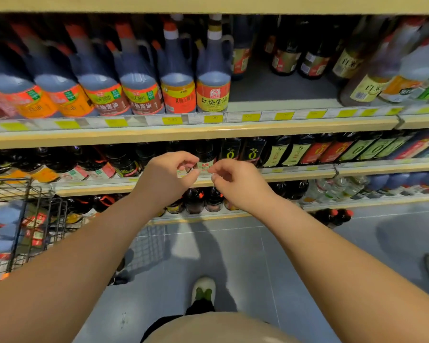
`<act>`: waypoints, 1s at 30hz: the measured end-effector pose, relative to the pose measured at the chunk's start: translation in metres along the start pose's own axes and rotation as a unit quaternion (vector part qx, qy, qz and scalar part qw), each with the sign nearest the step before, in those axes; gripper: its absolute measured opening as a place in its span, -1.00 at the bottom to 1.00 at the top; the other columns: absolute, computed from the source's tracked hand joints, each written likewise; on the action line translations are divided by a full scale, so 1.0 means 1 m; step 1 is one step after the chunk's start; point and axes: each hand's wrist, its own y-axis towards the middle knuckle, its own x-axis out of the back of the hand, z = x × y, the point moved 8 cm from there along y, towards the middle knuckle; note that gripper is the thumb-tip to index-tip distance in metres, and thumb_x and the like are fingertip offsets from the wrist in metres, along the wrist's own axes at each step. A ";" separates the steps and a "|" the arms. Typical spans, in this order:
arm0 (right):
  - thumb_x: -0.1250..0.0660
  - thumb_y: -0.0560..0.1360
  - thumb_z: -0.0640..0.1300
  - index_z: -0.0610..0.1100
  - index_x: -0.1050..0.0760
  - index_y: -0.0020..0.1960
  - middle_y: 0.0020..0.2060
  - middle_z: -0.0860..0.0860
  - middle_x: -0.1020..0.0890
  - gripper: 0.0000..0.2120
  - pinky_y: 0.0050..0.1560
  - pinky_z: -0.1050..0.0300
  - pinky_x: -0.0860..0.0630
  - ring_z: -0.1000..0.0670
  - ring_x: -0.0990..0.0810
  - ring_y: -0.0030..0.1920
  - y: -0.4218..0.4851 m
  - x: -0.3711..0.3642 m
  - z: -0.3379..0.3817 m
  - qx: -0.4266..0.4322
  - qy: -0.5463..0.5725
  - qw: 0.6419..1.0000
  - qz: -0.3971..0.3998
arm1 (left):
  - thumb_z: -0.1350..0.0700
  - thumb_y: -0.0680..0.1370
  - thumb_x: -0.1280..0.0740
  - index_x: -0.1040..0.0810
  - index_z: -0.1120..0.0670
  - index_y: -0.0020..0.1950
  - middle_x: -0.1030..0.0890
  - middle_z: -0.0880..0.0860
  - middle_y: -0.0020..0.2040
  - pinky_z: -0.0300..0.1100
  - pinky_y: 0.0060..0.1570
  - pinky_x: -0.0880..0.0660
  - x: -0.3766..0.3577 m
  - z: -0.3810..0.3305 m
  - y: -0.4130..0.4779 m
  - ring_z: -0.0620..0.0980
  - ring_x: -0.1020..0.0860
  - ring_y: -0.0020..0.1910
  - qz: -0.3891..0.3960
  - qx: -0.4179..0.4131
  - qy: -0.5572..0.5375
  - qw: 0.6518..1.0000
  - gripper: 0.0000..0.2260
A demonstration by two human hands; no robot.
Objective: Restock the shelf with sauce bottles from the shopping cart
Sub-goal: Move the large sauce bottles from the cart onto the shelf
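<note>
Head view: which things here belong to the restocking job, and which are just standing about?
Job:
- black wire shopping cart holding red-labelled bottles
- light wooden shelf, with a bare gap on the upper level
- small dark sauce bottle between left hand and right hand

Standing about:
- yellow price tags
- clear bottles, lower right
- white shoe

We see both bare forearms stretched forward and converging, the left hand [169,174] and right hand [235,181] side by side, backs up, fingers loosely curled, thumbs near forefingers, fingertips almost meeting, holding nothing we can make out
</note>
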 end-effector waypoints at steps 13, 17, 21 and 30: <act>-0.27 0.56 -0.20 -0.09 -0.61 0.10 -0.29 0.13 -0.54 -0.82 -0.30 0.47 -0.39 0.17 -0.47 -0.32 -0.082 -0.057 0.086 0.106 0.067 0.989 0.075 | 0.22 0.52 -0.36 -0.64 0.07 -0.02 -0.56 -0.14 -0.27 -0.49 -0.30 -0.41 0.093 0.028 -0.175 -0.28 -0.47 -0.39 -0.080 0.278 -0.057 0.956 -0.89; -0.27 0.57 -0.20 -0.06 -0.60 0.08 -0.17 -0.08 -0.65 -0.83 -0.35 0.47 -0.39 0.06 -0.53 -0.25 -0.094 -0.093 0.128 0.141 0.055 0.982 0.109 | 0.07 0.51 -0.39 -0.59 -0.12 -0.05 -0.55 -0.28 -0.22 -0.46 -0.15 -0.41 0.140 0.048 -0.227 -0.27 -0.52 -0.19 -0.118 0.307 0.009 0.944 -0.92; -0.28 0.57 -0.20 -0.05 -0.59 0.06 -0.18 -0.06 -0.64 -0.85 -0.33 0.44 -0.39 0.01 -0.54 -0.22 -0.102 -0.135 0.176 0.168 0.050 0.975 0.135 | 0.07 0.51 -0.39 -0.60 -0.10 -0.04 -0.53 -0.29 -0.24 -0.62 -0.27 -0.30 0.185 0.076 -0.268 -0.33 -0.50 -0.20 -0.148 0.330 0.031 0.932 -0.92; -0.28 0.56 -0.18 -0.03 -0.58 0.04 -0.09 -0.12 -0.66 -0.86 -0.34 0.25 -0.48 0.01 -0.54 -0.24 -0.098 -0.262 0.299 0.186 0.052 0.969 0.157 | 0.15 0.46 -0.45 -0.67 0.07 -0.02 -0.61 -0.06 -0.21 -0.28 -0.05 -0.51 0.305 0.172 -0.349 -0.12 -0.56 -0.21 -0.208 0.325 0.056 0.921 -0.89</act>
